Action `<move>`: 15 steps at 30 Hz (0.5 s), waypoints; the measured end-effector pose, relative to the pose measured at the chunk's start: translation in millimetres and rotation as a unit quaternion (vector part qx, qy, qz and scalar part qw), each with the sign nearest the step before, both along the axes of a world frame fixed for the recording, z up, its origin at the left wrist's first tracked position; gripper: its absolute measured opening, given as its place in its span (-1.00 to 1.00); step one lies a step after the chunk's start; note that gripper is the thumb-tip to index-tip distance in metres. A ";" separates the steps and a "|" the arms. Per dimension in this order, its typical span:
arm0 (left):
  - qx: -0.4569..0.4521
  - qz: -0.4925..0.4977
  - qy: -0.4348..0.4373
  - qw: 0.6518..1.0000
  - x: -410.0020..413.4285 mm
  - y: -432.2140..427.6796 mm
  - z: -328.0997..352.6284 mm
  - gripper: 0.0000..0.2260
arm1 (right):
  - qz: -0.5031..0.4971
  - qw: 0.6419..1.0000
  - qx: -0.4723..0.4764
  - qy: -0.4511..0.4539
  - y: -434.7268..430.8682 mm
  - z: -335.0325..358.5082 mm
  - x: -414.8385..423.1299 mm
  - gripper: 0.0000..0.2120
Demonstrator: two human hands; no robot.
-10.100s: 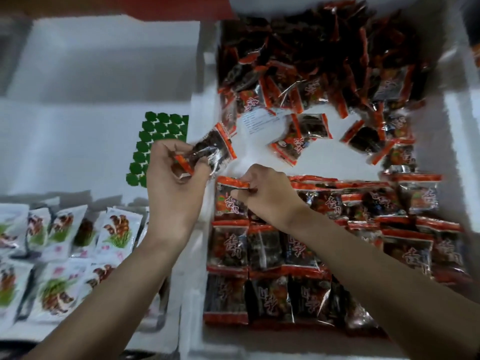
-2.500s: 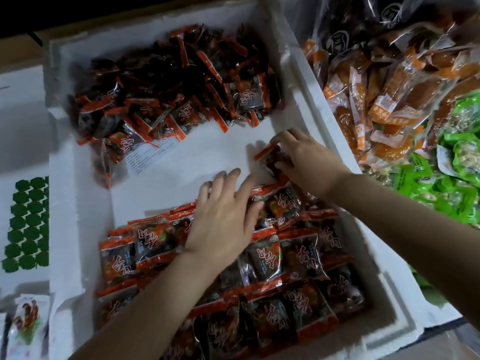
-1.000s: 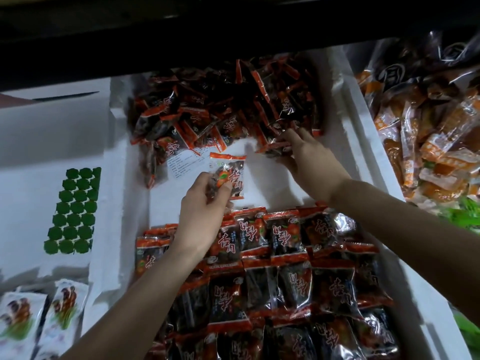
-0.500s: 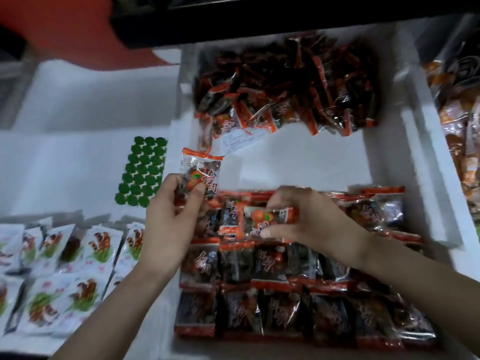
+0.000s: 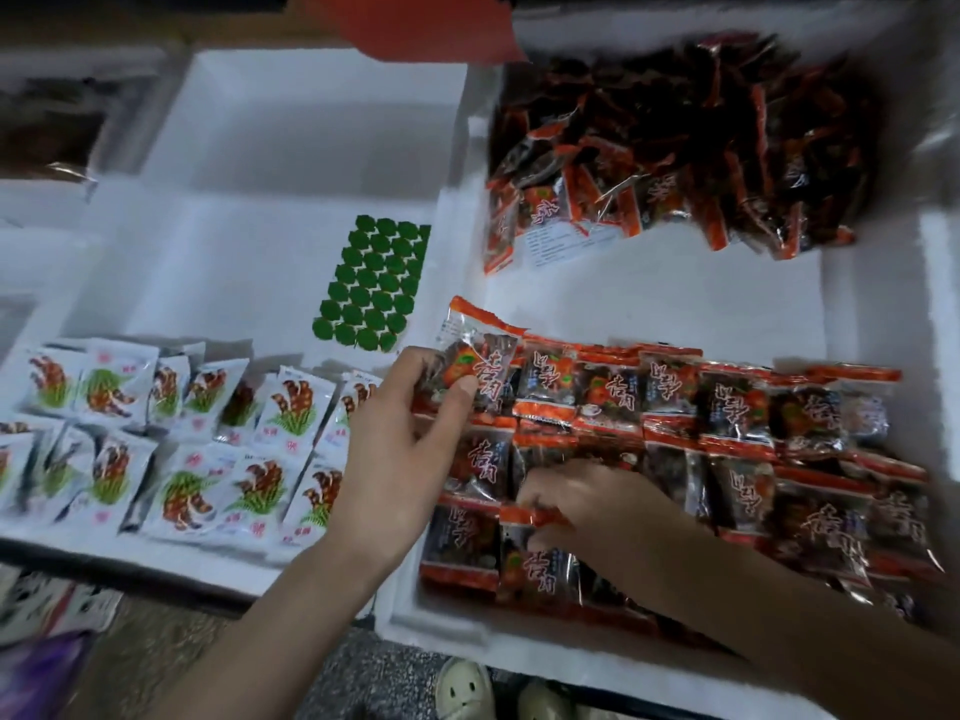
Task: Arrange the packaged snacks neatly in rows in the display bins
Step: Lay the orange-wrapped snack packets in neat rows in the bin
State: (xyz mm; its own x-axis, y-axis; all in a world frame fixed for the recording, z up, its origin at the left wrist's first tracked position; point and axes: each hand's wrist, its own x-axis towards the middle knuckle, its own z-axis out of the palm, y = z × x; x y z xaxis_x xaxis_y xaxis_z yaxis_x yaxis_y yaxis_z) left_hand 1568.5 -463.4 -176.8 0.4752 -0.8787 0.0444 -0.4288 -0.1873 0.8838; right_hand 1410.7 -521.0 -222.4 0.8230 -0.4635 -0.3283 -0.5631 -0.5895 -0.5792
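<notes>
A white foam bin (image 5: 878,283) holds red-and-dark snack packets. Rows of them (image 5: 727,407) lie flat across its near half, and a loose heap (image 5: 675,142) fills the far end. My left hand (image 5: 395,449) grips one packet (image 5: 475,356) upright at the bin's left wall, thumb on its face. My right hand (image 5: 587,506) reaches low into the front rows and pinches the red edge of a packet (image 5: 530,558) lying there.
The left foam bin (image 5: 291,163) holds rows of white packets (image 5: 171,439) along its near side and a green dotted sheet (image 5: 374,283). A red surface (image 5: 426,23) lies beyond. Below, a speckled floor and a pale shoe (image 5: 462,688) show.
My right hand has gone down from the back row to the front rows with its packet. My left hand keeps its packet raised. The view has shifted left and down.
</notes>
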 end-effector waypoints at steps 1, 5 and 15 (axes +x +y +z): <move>0.000 -0.002 0.005 1.000 -0.3 2.2 0.4 -0.86 | -0.002 0.998 -0.053 -0.025 2.1 -2.9 -1.9 -0.79; 0.013 -0.009 0.035 0.999 -7.3 12.9 1.5 -0.90 | -0.058 0.989 -0.072 -0.119 5.6 -6.4 -11.0 -0.57; 0.136 -0.198 -0.018 0.970 -44.8 35.3 -20.4 -0.78 | -0.252 0.931 0.158 -0.211 3.3 20.7 -46.8 -0.75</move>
